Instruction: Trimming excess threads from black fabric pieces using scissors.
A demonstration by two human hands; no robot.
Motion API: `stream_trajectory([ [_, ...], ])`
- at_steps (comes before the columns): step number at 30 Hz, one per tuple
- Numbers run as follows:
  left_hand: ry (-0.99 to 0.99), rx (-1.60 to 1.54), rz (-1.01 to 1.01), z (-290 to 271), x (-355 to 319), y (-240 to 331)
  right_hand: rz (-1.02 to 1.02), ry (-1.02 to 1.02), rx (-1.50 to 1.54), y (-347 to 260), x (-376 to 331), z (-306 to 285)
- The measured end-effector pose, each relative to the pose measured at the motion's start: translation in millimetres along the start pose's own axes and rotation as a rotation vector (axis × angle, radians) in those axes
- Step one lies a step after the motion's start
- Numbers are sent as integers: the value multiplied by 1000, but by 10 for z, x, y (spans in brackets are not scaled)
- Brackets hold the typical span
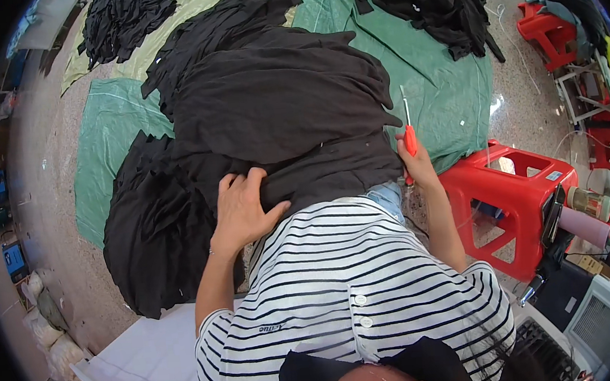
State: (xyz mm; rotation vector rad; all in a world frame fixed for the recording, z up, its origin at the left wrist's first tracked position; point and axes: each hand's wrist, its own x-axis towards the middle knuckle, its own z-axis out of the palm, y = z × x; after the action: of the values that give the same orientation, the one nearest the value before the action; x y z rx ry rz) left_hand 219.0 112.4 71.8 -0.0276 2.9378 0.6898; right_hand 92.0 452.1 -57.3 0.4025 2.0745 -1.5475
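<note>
Black cloth lies in a large layered heap over my lap and on the floor in front of me. My left hand is at its near edge, the fingers bent into a fold and the thumb out to the side. On the right, my right hand is closed around a red-handled tool. Its thin metal shaft points away from me, over the green sheet; its exact kind is hard to make out. The tool is beside the cloth's right edge, apart from it.
A green plastic sheet covers the floor under the heap. More black cloth piles lie at far left, far right and near left. Close on my right stands a red plastic stool with a pink thread cone beside it.
</note>
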Motion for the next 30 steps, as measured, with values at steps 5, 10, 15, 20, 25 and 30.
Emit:
stream_trajectory([
  [5,-343,59,-66,-241,-224,-155,-448,-55,-19,-197,-282,-125],
  [10,69,-235,-62,249,-547,-435,-489,-89,-73,-865,-701,-307],
  [15,436,-349,-115,-517,-431,-174,-770,199,-51,-1741,-932,-436],
  [20,762,-567,133,-1463,-403,-62,-932,162,24,-2399,-525,-196],
  [25,461,-92,-13,-1176,80,-349,-1095,349,-448,-2212,589,60],
  [30,499,5,113,-519,313,-570,-716,297,-862,-1712,832,102],
])
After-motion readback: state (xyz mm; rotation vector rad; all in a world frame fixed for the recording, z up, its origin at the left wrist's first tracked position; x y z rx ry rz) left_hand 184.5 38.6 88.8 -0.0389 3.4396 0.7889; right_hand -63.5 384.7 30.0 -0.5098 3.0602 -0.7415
